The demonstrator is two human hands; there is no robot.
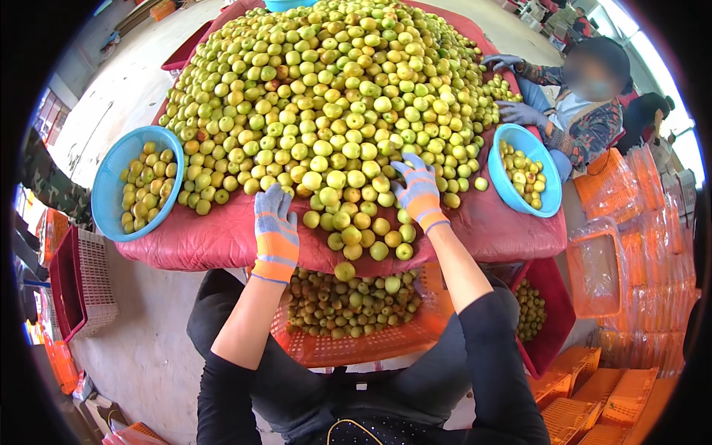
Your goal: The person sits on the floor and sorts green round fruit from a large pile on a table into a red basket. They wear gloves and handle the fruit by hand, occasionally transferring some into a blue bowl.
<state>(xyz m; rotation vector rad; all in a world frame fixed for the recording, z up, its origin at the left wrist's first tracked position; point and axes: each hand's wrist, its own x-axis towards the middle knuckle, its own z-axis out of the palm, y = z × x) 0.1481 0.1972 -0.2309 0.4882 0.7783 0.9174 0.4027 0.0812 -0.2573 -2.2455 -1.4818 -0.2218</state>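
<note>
A large heap of yellow-green jujubes [334,128] covers a table wrapped in red sheeting [217,242]. My left hand [275,233], in a grey and orange striped glove, lies at the heap's near edge, palm down and fingertips by the fruit. My right hand [416,192], gloved alike, rests on the fruit with its fingers spread. Between my hands a tongue of jujubes reaches the table's edge, where one jujube [345,271] is at the lip. Below, between my knees, an orange plastic crate [356,350] holds many browner jujubes [350,306].
Blue baskets of jujubes stand at the left [100,189] and right [553,183] table corners. A co-worker's gloved hands [520,114] touch the heap at right. A red-lined crate [550,345] is by my right knee. Wrapped orange crates [648,278] are stacked at right; another crate [94,283] stands left.
</note>
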